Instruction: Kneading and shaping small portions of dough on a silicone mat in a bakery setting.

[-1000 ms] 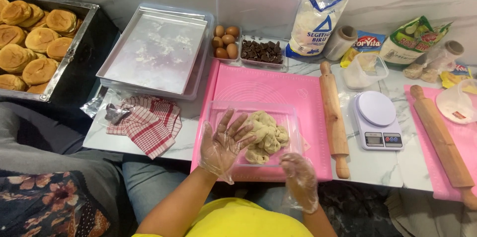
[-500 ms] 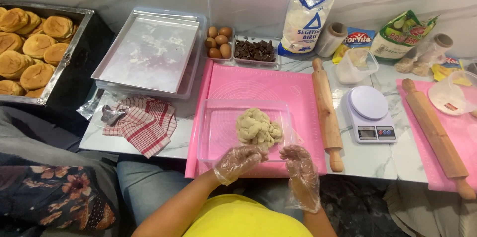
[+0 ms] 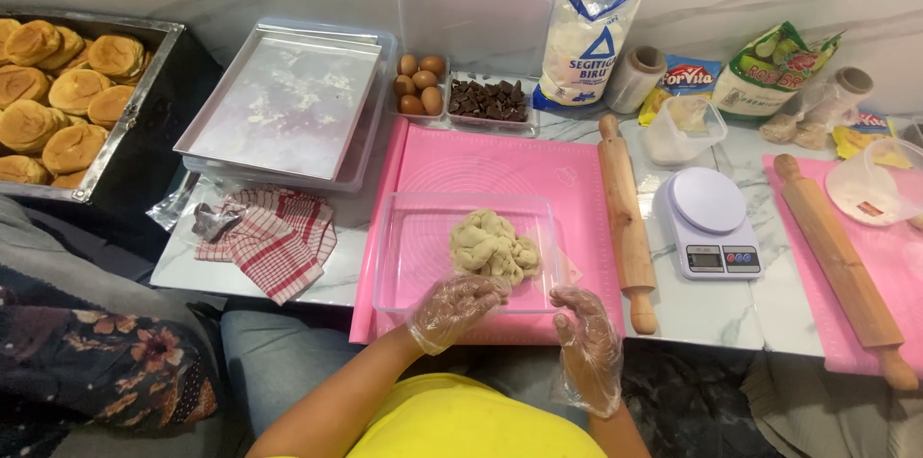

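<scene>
Dough lump [image 3: 494, 247] sits right-of-centre in the clear tub [image 3: 404, 266] on the pink mat [image 3: 500, 165], left hand [image 3: 454, 309] gloved, fingers curled at tub's near rim touching dough edge, right hand [image 3: 588, 347] open, empty, off mat's near edge; white-blue flour bag [image 3: 586, 45] behind mat, rolling pin [image 3: 627, 218] along its right edge.

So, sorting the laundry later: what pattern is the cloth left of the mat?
Red and white checks on the cloth, clearest in the head view.
</scene>
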